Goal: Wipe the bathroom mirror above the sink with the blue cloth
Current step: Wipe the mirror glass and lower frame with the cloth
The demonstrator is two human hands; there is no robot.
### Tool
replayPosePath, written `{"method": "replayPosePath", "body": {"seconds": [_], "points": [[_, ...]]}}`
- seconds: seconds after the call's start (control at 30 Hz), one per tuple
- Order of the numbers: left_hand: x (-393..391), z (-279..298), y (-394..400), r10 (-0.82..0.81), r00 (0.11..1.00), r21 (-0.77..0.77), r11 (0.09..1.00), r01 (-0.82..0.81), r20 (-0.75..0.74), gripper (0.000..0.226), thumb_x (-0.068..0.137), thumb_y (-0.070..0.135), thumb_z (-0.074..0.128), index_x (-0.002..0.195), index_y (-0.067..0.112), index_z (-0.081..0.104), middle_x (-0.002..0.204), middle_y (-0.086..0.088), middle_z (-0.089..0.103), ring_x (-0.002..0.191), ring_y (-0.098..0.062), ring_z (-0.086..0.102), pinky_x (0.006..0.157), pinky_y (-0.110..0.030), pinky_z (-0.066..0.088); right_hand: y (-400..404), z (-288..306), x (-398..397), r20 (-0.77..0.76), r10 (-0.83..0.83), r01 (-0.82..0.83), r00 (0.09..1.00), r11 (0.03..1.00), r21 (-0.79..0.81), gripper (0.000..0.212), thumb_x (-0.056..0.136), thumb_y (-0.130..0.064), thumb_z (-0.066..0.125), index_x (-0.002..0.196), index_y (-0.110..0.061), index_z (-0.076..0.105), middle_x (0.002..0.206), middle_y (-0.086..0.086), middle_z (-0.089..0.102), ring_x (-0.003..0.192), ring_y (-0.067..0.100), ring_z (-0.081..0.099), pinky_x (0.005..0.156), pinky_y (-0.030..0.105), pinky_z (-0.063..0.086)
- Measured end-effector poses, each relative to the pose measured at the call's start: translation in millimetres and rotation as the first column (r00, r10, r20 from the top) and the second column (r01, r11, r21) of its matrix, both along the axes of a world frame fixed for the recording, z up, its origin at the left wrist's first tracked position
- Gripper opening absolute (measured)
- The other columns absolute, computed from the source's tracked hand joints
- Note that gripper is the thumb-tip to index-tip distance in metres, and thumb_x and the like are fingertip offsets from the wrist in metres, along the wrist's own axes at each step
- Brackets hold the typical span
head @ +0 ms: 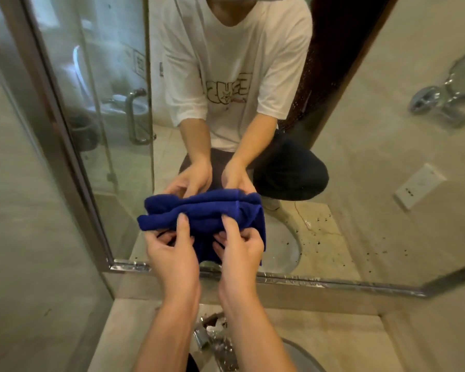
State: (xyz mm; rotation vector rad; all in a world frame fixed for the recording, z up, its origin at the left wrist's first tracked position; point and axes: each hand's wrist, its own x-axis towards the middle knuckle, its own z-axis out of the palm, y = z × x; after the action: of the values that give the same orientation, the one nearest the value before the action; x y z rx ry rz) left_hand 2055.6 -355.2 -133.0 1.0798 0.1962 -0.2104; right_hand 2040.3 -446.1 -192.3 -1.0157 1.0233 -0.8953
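A folded blue cloth is held up against the lower part of the bathroom mirror. My left hand grips its lower left part, with one finger stretched up over the fabric. My right hand grips the lower right part in the same way. The mirror shows the cloth's reflection, a person in a white T-shirt and both hands behind the cloth. Dark specks dot the glass at the lower right.
A metal frame runs along the mirror's bottom edge. Below it lie the stone counter, a chrome faucet and the sink. A tiled wall stands at the left.
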Motion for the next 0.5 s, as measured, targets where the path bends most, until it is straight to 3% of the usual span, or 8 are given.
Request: {"method": "replayPosePath", "body": {"seconds": [0.2,0.27,0.37,0.5], "points": [[12.8,2.5,15.4,-0.133,0.991,-0.058,0.990,0.132,-0.013,0.019,0.090,0.014,0.068,0.104,0.023,0.060,0.109,-0.011,0.067,0.101,-0.020,0.069,0.082,-0.029,0.057,15.8,18.6,3.1,-0.012,-0.032,0.032,0.999,0.999,-0.016,0.029,0.080,-0.046,0.069,0.101,-0.030,0.058,0.098,0.006,0.071,0.081,0.023,0.073,0.069,0.045,0.062],[8.7,2.7,17.1,-0.116,0.993,-0.050,0.992,0.116,0.000,0.017,0.091,0.013,0.067,0.105,0.018,0.059,0.109,-0.011,0.066,0.104,-0.022,0.068,0.082,-0.029,0.057,26.3,34.8,-3.7,0.031,-0.017,0.017,0.999,1.000,0.001,0.024,0.083,-0.038,0.067,0.100,-0.025,0.058,0.101,0.010,0.070,0.084,0.024,0.073,0.070,0.041,0.062],[-6.6,5.6,8.6,-0.110,0.991,0.036,0.994,0.107,0.075,0.023,0.091,0.015,0.068,0.111,0.018,0.057,0.108,-0.006,0.066,0.104,-0.018,0.067,0.085,-0.031,0.055,30.0,63.1,-28.2,0.083,-0.014,0.010,0.996,0.999,0.042,0.012,0.090,-0.024,0.062,0.097,-0.015,0.060,0.096,0.010,0.071,0.084,0.021,0.071,0.067,0.030,0.057],[-40.6,17.3,-26.6,-0.193,0.973,0.151,0.973,0.173,0.126,0.034,0.086,0.020,0.074,0.116,0.019,0.058,0.106,0.002,0.068,0.096,-0.011,0.068,0.086,-0.034,0.058,1.0,89.8,-69.7,0.087,-0.110,0.108,0.990,0.994,0.021,0.010,0.091,-0.024,0.060,0.093,-0.015,0.061,0.084,0.007,0.068,0.074,0.020,0.063,0.060,0.027,0.049]]}}
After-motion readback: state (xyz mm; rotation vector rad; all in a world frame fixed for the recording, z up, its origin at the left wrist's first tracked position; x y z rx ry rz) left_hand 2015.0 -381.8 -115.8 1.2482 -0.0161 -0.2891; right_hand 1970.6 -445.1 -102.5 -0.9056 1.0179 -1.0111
